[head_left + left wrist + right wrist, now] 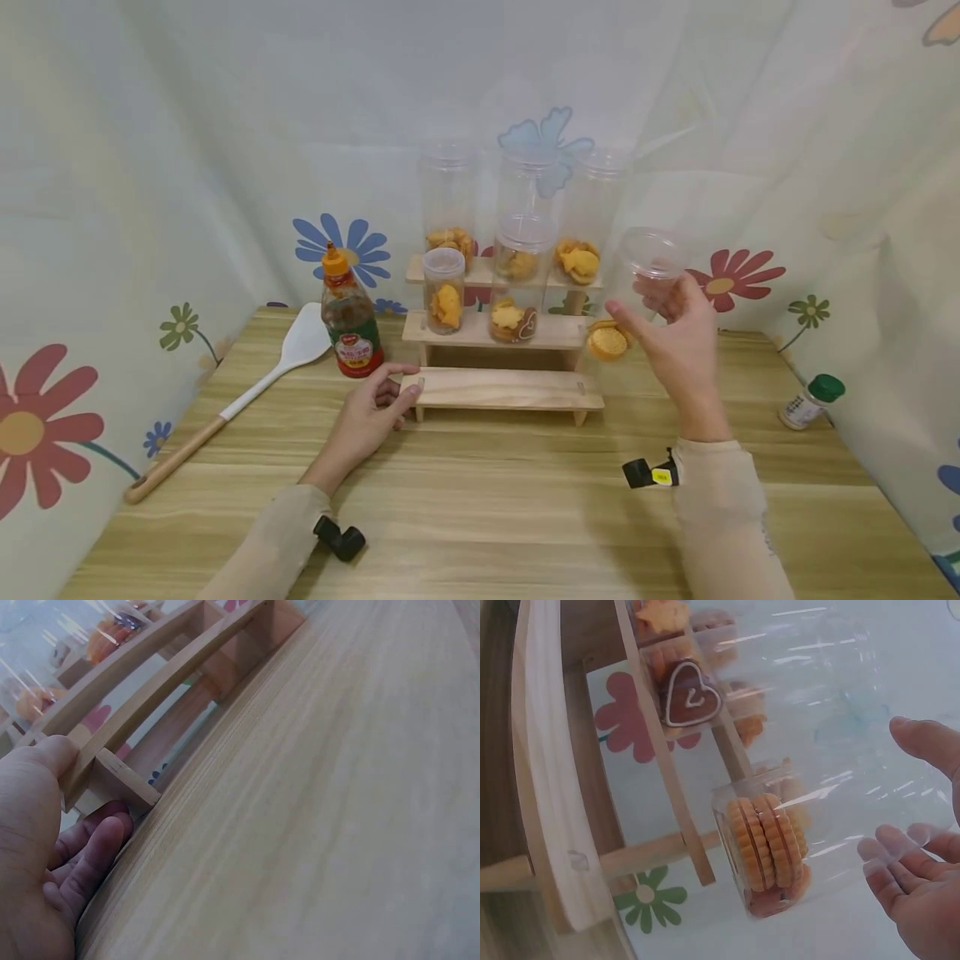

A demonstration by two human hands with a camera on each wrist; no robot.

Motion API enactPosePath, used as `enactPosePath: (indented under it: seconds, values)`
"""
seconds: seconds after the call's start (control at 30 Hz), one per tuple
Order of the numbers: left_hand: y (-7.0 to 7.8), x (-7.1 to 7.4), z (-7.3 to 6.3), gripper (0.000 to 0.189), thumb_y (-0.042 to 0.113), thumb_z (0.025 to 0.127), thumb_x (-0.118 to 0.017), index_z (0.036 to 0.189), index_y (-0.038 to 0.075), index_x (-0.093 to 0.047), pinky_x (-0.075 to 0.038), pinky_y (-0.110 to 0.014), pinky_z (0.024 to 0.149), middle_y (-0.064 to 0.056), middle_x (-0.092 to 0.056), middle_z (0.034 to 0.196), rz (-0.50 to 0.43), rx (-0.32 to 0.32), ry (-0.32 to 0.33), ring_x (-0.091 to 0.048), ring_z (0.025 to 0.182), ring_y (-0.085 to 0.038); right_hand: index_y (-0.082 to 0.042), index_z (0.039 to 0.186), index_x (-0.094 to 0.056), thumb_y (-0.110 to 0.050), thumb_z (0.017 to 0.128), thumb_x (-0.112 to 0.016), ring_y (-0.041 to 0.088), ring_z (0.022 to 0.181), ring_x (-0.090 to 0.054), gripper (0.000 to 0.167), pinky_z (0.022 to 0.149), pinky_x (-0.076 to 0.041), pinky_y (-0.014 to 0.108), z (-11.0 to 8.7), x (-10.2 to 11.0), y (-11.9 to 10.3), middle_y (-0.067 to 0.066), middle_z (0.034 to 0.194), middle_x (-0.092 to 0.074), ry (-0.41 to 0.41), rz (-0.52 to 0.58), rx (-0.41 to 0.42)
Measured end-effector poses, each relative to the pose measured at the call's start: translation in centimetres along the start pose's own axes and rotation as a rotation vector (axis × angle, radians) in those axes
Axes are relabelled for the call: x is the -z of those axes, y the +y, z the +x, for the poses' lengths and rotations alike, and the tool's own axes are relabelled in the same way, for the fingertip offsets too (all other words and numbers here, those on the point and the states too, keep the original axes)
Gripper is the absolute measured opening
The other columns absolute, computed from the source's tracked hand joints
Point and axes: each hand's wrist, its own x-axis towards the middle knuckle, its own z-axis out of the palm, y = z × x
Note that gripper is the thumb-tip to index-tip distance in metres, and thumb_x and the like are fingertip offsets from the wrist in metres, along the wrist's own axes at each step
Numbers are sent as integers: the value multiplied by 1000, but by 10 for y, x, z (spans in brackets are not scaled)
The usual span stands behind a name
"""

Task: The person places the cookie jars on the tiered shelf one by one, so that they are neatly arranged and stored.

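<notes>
My right hand [681, 350] holds a tall clear plastic jar [651, 250] near its top, thumb on one side and fingers on the other. Ridged sandwich cookies [769, 840] lie in the bottom of this jar, which overlaps the right end of the middle tier in the head view. With my left hand [372, 410] I grip the left end of the lowest tier of a wooden step rack [502, 389], the thumb on top and the other fingers below. A short jar [444, 292] and a taller one with a heart cookie [692, 696] stand on the middle tier.
Several tall jars of snacks stand on the top tier [483, 272]. Left of the rack are a sauce bottle [352, 325] with an orange cap and a white spatula [277, 367] with a wooden handle. A green-capped shaker [810, 402] lies near the table's right edge.
</notes>
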Motion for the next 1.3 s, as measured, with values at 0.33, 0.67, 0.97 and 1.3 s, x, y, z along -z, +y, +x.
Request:
enactPosePath:
  seconds: [0.33, 0.67, 0.97, 1.3]
  values:
    - [1, 0, 0, 35, 39, 111, -73, 142, 25, -69, -63, -34, 66, -16, -74, 95, -9, -9, 2, -71, 77, -28, 2, 141, -55, -20, 92, -96, 33, 138, -65, 67, 122, -50, 39, 12, -27, 5, 20, 143, -68, -22, 53, -1]
    - [2, 0, 1, 34, 39, 111, -73, 142, 24, -69, -63, -34, 65, -15, -75, 94, 1, -18, 5, -70, 74, -27, -3, 144, -59, -30, 91, -97, 22, 128, -67, 71, 119, -52, 39, 17, -34, 10, 16, 140, -68, -1, -14, -25]
    - [1, 0, 0, 34, 40, 111, -73, 141, 25, -69, -63, -34, 65, -14, -75, 93, 1, -11, 4, -71, 75, -27, 0, 149, -58, -31, 90, -97, 29, 135, -67, 77, 119, -53, 40, 17, -38, 17, 18, 145, -68, -9, -48, -40]
    - [2, 1, -1, 34, 37, 111, -73, 142, 24, -69, -63, -33, 65, -15, -75, 94, -5, -16, 1, -71, 76, -27, 5, 146, -58, -29, 90, -98, 35, 135, -68, 76, 119, -53, 43, 14, -39, 22, 22, 143, -69, -20, -40, -38]
